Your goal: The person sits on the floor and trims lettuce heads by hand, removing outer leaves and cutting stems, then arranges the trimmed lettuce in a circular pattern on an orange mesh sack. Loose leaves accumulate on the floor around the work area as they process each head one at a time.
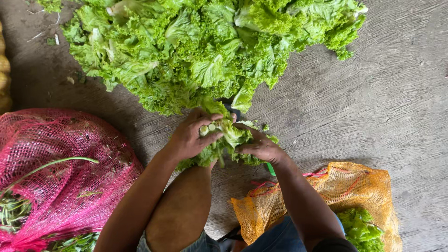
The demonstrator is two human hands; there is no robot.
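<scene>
While both hands clasp a head of curly lettuce [228, 140] at centre frame, I see my left hand [189, 135] and right hand [259, 145] pressing their fingers around it, stem stubs up, likely bunching loose leaves. A lettuce pile [205, 46] lies at twelve o'clock, a pink mesh sack [60, 158] at eight, an orange mesh sack [326, 196] at five.

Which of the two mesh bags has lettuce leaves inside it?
The orange mesh bag by the right hand; the pink mesh bag holds thin green stalks.

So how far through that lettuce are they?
Some lettuce already sits in the orange mesh sack. The left hand and right hand grip one head between them. A big pile on the floor lies untouched.
</scene>
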